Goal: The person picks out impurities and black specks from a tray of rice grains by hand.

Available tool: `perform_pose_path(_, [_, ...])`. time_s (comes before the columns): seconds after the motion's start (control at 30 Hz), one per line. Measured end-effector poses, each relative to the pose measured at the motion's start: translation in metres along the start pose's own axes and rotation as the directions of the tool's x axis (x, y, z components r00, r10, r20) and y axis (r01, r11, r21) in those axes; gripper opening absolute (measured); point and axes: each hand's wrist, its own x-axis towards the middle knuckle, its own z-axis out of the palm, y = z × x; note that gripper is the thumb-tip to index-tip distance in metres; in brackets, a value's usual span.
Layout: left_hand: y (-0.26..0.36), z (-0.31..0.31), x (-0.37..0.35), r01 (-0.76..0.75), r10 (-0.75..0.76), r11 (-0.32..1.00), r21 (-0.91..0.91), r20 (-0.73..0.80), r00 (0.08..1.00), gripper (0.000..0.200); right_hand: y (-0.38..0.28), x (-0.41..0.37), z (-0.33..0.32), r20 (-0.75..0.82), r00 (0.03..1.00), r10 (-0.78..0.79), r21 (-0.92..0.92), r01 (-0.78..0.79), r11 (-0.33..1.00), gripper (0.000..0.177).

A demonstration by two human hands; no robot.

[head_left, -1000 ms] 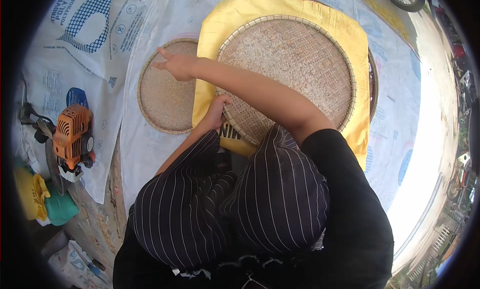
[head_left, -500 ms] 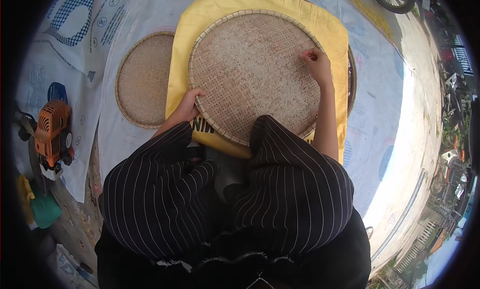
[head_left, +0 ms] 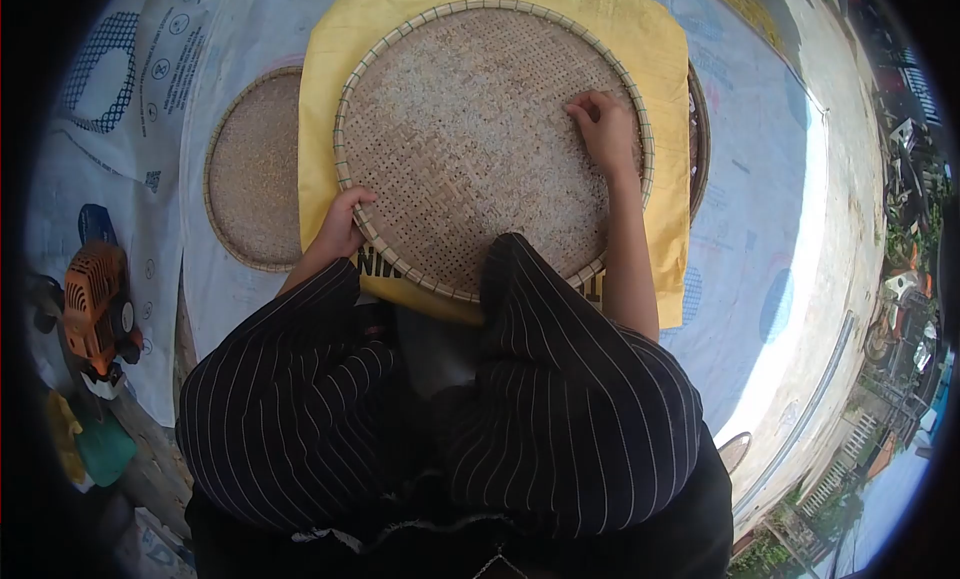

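A large round woven bamboo winnowing tray point(head_left: 345, 109) rests tilted toward me at my knees, over a yellow sack point(head_left: 325, 79). Pale, small grains point(head_left: 500, 124) are spread thinly across its weave, thicker in the middle and upper left. My left hand point(head_left: 342, 226) is closed around the tray's lower left rim, thumb over the edge. Above the grains at the right side, my right hand point(head_left: 605, 134) is closed with thumb and fingertips pinched together. Whatever is between those fingertips is too small to make out.
A smaller woven tray point(head_left: 255, 169) with yellowish grain lies at left, partly under the sack. Another tray's rim point(head_left: 700, 144) shows at right. Pale printed sheeting point(head_left: 740, 199) covers the ground. An orange-cased machine point(head_left: 95, 304) stands at far left.
The trays, sack and hands all appear shifted left as the camera view moves. My left hand keeps its hold on the rim, and the right hand stays pinched over the grains.
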Motion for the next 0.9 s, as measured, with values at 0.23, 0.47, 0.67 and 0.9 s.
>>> perform_pose_path(0.23, [-0.001,-0.005,0.002,0.026,-0.026,1.000,-0.015,0.008,1.000,0.049,0.005,-0.003,-0.002,-0.059,0.993,0.100,0.092,-0.095,0.991,0.013])
perform_pose_path(0.47, [-0.001,-0.002,0.001,0.024,-0.024,1.000,-0.015,-0.022,0.999,0.049,-0.005,0.002,-0.021,0.198,0.899,0.390,0.975,-0.141,-0.170,0.007])
perform_pose_path(0.67, [0.000,-0.003,0.002,0.011,-0.011,1.000,-0.014,-0.013,1.000,0.049,0.010,0.014,-0.032,0.337,0.924,0.179,0.941,-0.324,-0.095,0.016])
perform_pose_path(0.9, [0.000,-0.003,0.003,0.006,-0.006,1.000,-0.012,0.000,1.000,0.047,-0.009,0.021,-0.017,0.165,0.972,0.168,-0.102,-0.153,0.983,0.018])
